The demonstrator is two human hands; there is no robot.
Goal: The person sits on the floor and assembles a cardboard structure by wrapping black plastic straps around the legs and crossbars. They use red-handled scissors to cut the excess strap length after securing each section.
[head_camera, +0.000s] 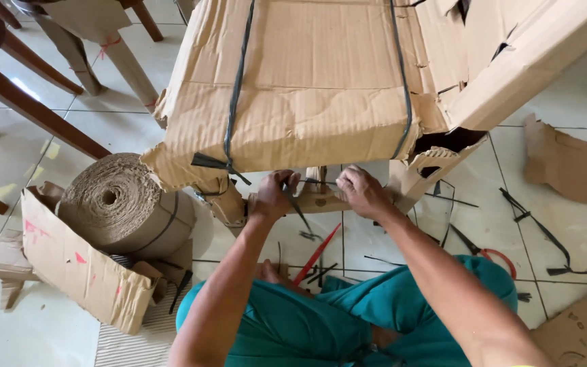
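While both hands grip at frame centre, the left hand [274,194] pinches a dark strap [298,207] and the right hand [361,191] clasps the cardboard-wrapped leg [317,197], mid-unwrapping; pulling the strap free seems next.

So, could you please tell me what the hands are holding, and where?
Both the left hand and right hand grip a dark strap near its end.

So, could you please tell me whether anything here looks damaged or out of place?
Yes: the cardboard wrapping on the strapped piece is torn ragged at its lower corners, above both hands. Cut black strap pieces and a cardboard scrap lie scattered on the tiled floor.
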